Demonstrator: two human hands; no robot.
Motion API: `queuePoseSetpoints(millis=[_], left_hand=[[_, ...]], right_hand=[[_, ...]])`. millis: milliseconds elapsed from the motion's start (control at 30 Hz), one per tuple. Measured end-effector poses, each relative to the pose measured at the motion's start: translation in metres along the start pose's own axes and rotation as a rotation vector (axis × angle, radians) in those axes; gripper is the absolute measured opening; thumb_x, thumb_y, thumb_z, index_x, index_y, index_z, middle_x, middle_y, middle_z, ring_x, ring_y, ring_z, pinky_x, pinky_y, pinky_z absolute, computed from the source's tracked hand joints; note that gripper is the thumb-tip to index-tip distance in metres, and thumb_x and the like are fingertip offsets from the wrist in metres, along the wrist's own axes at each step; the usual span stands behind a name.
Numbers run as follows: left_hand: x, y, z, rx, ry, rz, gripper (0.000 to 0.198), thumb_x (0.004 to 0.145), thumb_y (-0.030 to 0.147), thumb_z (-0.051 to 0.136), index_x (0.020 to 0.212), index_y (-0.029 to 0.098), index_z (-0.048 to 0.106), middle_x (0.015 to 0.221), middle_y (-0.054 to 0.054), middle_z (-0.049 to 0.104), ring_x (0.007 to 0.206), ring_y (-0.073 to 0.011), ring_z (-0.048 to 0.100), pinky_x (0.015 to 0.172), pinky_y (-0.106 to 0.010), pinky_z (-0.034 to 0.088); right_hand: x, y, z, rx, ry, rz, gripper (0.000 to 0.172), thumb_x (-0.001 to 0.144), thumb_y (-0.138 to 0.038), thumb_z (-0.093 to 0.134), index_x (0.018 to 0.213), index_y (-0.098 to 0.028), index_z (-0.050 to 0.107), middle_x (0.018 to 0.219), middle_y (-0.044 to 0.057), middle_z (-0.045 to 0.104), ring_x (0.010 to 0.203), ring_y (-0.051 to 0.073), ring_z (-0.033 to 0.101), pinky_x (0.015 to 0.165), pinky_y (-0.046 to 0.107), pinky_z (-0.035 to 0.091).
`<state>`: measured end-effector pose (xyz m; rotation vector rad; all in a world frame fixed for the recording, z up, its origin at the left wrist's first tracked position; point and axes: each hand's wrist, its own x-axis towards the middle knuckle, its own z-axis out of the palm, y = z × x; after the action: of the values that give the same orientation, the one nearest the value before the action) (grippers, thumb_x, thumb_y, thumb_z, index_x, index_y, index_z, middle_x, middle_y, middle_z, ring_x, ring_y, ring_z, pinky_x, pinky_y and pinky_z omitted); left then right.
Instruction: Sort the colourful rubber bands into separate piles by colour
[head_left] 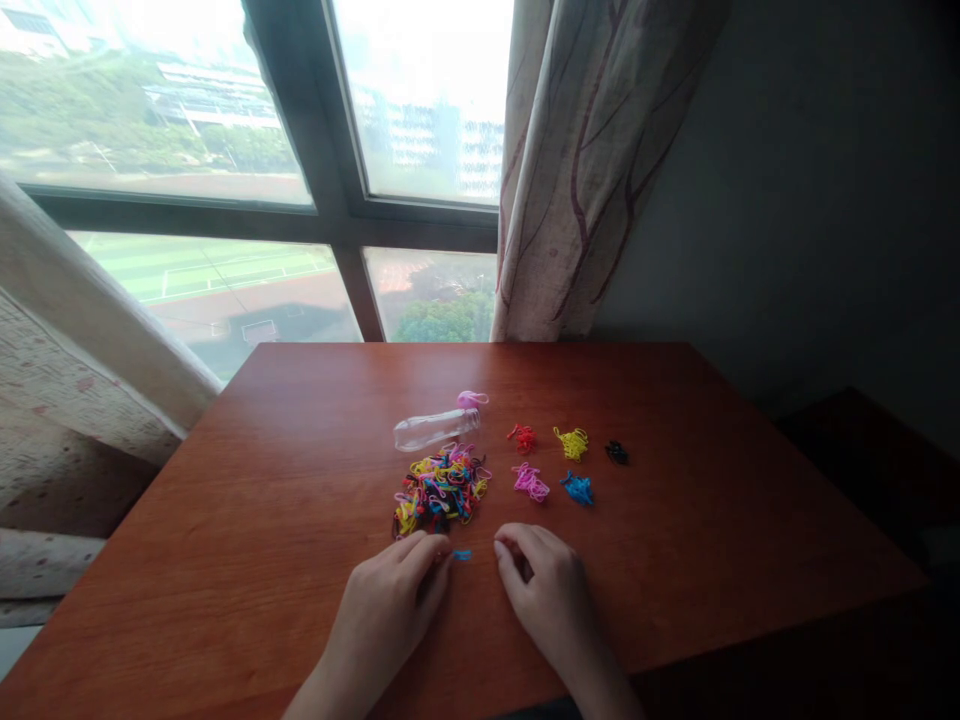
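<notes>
Small stretchy loops like hair ties lie in a mixed-colour pile [442, 485] just beyond my left hand [397, 590]. That hand is closed in a pinch, and a blue hair tie [462, 555] sticks out from its fingertips over the table. My right hand [547, 585] is a little to the right, fingers curled and pressed together; whatever its tips hold, if anything, is hidden. Beyond it are single-colour heaps: red [523, 438], yellow [573, 443], black [616, 452], pink [531, 482] and blue [578, 487].
A clear plastic bottle-shaped container [435, 430] lies on its side behind the mixed pile, a pink looped cap [471, 399] at its right end. The wooden table [690, 560] ends at a window [420, 220] with curtains [577, 170]. A dark wall stands on the right.
</notes>
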<state>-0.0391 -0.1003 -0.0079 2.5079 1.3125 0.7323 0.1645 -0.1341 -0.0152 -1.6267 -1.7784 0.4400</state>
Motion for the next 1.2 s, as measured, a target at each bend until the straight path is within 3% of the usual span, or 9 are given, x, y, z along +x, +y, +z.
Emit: queuePoseSetpoints(millis=[133,267,367,500,667,900,1067,1200], left_hand=[[0.007,0.004,-0.001,-0.030,0.017,-0.017,0.017,0.093,0.021,0.048,0.089,0.022,0.064,0.078,0.000,0.071,0.064,-0.0143,0.068,0.057,-0.021,0.047],[0.041,0.020,-0.004,-0.038,-0.011,-0.002,0.018,0.094,0.024,0.048,0.086,0.022,0.064,0.074,0.000,0.068,0.062,-0.0132,0.064,0.056,-0.021,0.044],[0.084,0.039,-0.004,0.006,-0.167,0.056,0.019,0.093,0.019,0.047,0.088,0.021,0.065,0.082,-0.003,0.071,0.070,-0.0157,0.067,0.060,-0.023,0.045],[0.135,0.063,0.007,0.001,-0.277,0.144,0.011,0.088,0.022,0.056,0.088,0.021,0.066,0.085,-0.004,0.073,0.074,-0.0186,0.069,0.062,-0.025,0.048],[0.166,0.083,0.031,0.012,-0.397,0.225,0.007,0.084,0.020,0.060,0.084,0.019,0.067,0.082,-0.008,0.073,0.073,-0.0214,0.071,0.068,-0.029,0.053],[0.171,0.089,0.044,0.013,-0.416,0.256,0.014,0.087,0.022,0.056,0.088,0.016,0.069,0.081,-0.011,0.073,0.074,-0.0244,0.072,0.069,-0.032,0.054],[0.151,0.073,0.024,-0.039,-0.331,0.208,0.012,0.087,0.022,0.057,0.089,0.022,0.069,0.087,-0.005,0.073,0.076,-0.0183,0.069,0.068,-0.025,0.051],[0.114,0.049,-0.001,-0.068,-0.255,0.137,0.017,0.090,0.019,0.051,0.088,0.021,0.068,0.082,-0.003,0.071,0.070,-0.0146,0.066,0.061,-0.022,0.047]], right_hand=[[0.000,0.000,0.000,-0.007,-0.009,-0.003,0.014,0.092,-0.014,0.051,0.085,-0.022,0.060,0.076,-0.001,0.065,0.070,0.017,0.061,0.066,0.027,0.039],[0.000,-0.001,0.000,-0.036,-0.024,-0.023,0.016,0.092,-0.014,0.049,0.082,-0.022,0.059,0.075,0.000,0.064,0.071,0.017,0.059,0.066,0.027,0.037],[0.000,-0.002,0.000,-0.056,-0.004,-0.025,0.016,0.089,-0.012,0.050,0.079,-0.022,0.058,0.074,0.000,0.062,0.069,0.017,0.059,0.063,0.026,0.035],[-0.001,-0.001,0.001,-0.119,0.017,-0.026,0.015,0.085,-0.012,0.050,0.077,-0.021,0.058,0.071,0.000,0.061,0.066,0.016,0.059,0.059,0.026,0.032],[0.000,0.003,0.003,-0.123,0.018,-0.030,0.014,0.084,-0.013,0.050,0.077,-0.021,0.059,0.071,0.000,0.062,0.067,0.017,0.060,0.060,0.026,0.033],[0.000,0.003,0.002,-0.106,0.024,-0.010,0.016,0.081,-0.010,0.049,0.075,-0.021,0.059,0.070,0.000,0.062,0.066,0.016,0.061,0.059,0.026,0.033],[0.000,0.003,0.003,-0.102,0.022,-0.032,0.014,0.083,-0.011,0.052,0.077,-0.021,0.060,0.071,0.000,0.063,0.067,0.016,0.061,0.059,0.024,0.034],[0.001,0.001,0.002,-0.063,0.025,-0.035,0.014,0.085,-0.012,0.052,0.079,-0.022,0.060,0.072,0.000,0.064,0.068,0.016,0.061,0.061,0.024,0.036]])
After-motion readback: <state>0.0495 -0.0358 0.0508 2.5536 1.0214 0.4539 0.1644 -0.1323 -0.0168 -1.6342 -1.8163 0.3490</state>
